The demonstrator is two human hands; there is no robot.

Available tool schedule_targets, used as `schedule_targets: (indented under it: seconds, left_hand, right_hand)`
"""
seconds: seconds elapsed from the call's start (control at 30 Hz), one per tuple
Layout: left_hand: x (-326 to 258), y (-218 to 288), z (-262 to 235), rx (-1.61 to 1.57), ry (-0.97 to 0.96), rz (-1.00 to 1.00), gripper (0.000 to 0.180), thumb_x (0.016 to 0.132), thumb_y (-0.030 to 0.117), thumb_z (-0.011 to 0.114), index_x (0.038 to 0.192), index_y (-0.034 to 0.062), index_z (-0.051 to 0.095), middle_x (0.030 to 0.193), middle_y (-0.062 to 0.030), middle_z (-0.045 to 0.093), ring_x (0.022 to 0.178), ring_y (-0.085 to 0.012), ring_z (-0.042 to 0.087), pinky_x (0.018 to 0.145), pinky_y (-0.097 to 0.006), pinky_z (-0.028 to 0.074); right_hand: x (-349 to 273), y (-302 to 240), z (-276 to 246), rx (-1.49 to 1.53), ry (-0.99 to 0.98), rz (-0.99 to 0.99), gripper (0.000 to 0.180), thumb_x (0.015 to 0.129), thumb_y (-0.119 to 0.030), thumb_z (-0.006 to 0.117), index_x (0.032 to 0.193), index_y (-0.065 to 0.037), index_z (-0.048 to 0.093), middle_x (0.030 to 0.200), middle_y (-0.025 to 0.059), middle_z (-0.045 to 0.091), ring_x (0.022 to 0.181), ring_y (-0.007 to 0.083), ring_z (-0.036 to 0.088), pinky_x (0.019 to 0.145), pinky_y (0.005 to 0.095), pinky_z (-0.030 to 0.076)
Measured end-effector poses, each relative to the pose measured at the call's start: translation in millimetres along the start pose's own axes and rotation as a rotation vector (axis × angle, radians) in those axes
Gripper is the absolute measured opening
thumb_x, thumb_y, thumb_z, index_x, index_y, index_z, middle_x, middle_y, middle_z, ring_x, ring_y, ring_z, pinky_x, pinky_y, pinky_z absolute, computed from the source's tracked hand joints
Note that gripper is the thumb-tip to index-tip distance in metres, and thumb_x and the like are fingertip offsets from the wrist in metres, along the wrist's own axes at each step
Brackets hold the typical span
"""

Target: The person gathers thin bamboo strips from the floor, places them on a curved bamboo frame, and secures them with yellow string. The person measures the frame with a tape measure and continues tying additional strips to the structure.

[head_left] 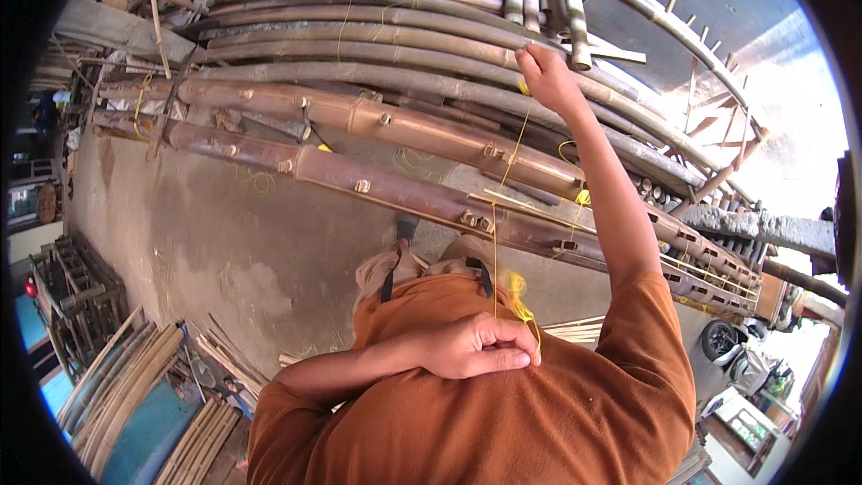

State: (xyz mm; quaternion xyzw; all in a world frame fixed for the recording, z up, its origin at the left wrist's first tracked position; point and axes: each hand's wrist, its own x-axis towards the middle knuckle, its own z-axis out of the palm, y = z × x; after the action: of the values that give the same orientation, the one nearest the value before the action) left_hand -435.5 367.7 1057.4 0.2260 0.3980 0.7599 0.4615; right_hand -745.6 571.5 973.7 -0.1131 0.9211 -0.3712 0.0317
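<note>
My left hand (478, 347) is closed against my chest, pinching yellow string (518, 292). Loose strands of it hang in a small tangle beside the fingers. Stretched out ahead, my right hand (546, 81) is a fist with yellow string at its lower edge. A thin length runs between the two hands, crossing two thick brown bamboo poles. The nearer bamboo pole (413, 195) has short pegs through slots along it. Behind it lies the farther bamboo pole (422, 130), with similar pegs. Thin light strips (530, 208) lie along the nearer pole by the string.
Several long bamboo poles (359, 33) lie stacked beyond the slotted ones. Split bamboo strips (126, 386) stand at the lower left, near a wooden rack (76, 292). At the right, a wheel (719, 339) shows past the pole ends. Concrete floor (206, 251) lies below.
</note>
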Motion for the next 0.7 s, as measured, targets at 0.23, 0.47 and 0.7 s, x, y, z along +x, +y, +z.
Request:
schedule_targets:
  seconds: [0.23, 0.47, 0.7]
  left_hand:
    - [-2, -54, -15, -0.228, 0.074, -0.125, 0.019, 0.103, 0.016, 0.058, 0.111, 0.0012, 0.065, 0.103, 0.0005, 0.065, 0.098, -0.0072, 0.057, 0.088, -0.025, 0.045]
    - [-9, -173, -76, -0.013, 0.423, -0.236, 0.018, 0.101, 0.017, 0.059, 0.103, 0.0008, 0.067, 0.095, -0.0011, 0.068, 0.09, -0.0083, 0.061, 0.081, -0.028, 0.05]
    - [29, -207, -127, 0.957, 0.275, -0.397, 0.036, 0.1, 0.031, 0.057, 0.109, -0.0026, 0.067, 0.101, -0.0196, 0.072, 0.093, -0.0338, 0.068, 0.087, -0.039, 0.052]
  right_hand:
    - [-9, 99, 93, -0.609, -0.199, -0.13, 0.033, 0.095, -0.03, 0.05, 0.089, -0.003, 0.069, 0.08, 0.0243, 0.07, 0.077, 0.0434, 0.07, 0.07, 0.0525, 0.057]
    - [-10, 90, 112, -0.754, -0.325, -0.086, 0.027, 0.095, -0.022, 0.05, 0.094, -0.005, 0.071, 0.089, 0.0207, 0.074, 0.081, 0.0366, 0.074, 0.069, 0.048, 0.06]
    - [-38, 73, 72, -0.766, -0.275, 0.191, 0.039, 0.094, -0.035, 0.06, 0.114, -0.001, 0.063, 0.109, 0.0263, 0.068, 0.099, 0.0419, 0.069, 0.082, 0.0491, 0.057]
